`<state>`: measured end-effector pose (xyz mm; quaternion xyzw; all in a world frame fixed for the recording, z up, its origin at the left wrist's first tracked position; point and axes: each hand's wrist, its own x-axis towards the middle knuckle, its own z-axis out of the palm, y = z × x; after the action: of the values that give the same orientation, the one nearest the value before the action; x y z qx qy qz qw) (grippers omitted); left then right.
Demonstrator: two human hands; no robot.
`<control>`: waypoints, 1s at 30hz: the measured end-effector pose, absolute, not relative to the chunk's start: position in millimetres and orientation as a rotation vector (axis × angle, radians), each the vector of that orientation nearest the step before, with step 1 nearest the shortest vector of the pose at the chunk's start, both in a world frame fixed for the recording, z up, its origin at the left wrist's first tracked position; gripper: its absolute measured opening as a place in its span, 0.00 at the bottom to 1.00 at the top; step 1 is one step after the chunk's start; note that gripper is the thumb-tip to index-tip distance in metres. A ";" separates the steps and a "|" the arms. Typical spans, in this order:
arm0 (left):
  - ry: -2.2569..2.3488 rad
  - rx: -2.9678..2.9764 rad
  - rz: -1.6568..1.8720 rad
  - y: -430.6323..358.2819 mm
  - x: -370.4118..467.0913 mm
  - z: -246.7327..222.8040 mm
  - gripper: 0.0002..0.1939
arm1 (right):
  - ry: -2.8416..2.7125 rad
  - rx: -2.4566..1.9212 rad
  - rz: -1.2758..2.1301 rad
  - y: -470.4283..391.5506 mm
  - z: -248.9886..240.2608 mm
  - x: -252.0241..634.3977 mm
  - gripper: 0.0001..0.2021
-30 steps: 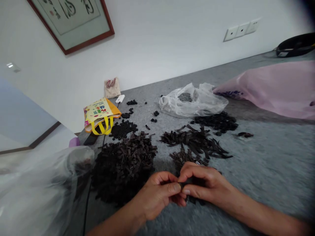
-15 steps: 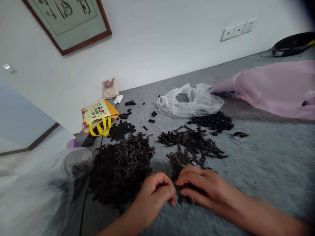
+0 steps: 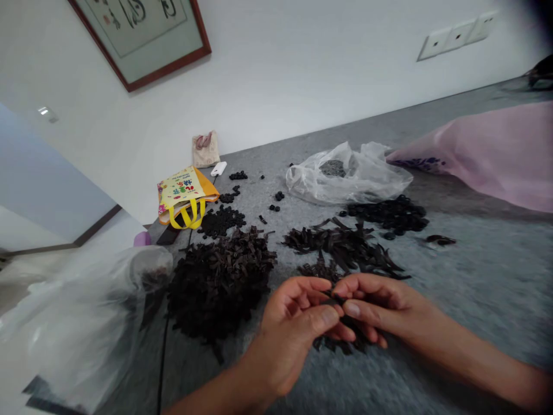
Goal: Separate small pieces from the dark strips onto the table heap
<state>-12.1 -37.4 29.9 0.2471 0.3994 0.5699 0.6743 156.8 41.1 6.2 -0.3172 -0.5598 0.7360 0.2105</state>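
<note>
My left hand [image 3: 298, 323] and my right hand [image 3: 380, 305] meet fingertip to fingertip over the grey tabletop. Between them is a small dark strip [image 3: 332, 301], pinched by the thumb and fingers of both; its exact kind is too small to make out. Beneath and behind the hands lies a small heap of short dark pieces [image 3: 322, 268]. Just beyond it spreads a pile of longer black strips [image 3: 345, 245]. To the left of my left hand is a large mound of short black strips [image 3: 220, 282].
Black rings [image 3: 393, 214] lie by a crumpled clear plastic bag [image 3: 358, 178]. Small round black pieces [image 3: 222, 221] cluster near a yellow gift bag [image 3: 185, 193]. A pink bag [image 3: 496, 150] stands right, a large clear plastic bag [image 3: 86, 323] hangs at the left edge.
My hands have come together and risen from the small heap, now pinching a dark strip between them. The view has shifted slightly, so the scene sits farther right.
</note>
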 end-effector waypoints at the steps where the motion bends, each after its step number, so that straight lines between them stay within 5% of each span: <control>1: 0.886 0.548 1.278 -35.1 -9.5 27.6 0.18 | -1.514 -0.899 2.063 41.5 6.3 158.8 0.23; 30: 0.933 0.458 1.278 -24.2 -15.3 -4.8 0.12 | -0.806 -0.705 2.468 35.5 -13.8 147.8 0.13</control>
<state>-15.3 -24.2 -4.8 0.2039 0.4154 0.5692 0.6796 147.8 35.5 -13.8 -0.2555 -0.2920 0.8941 0.2237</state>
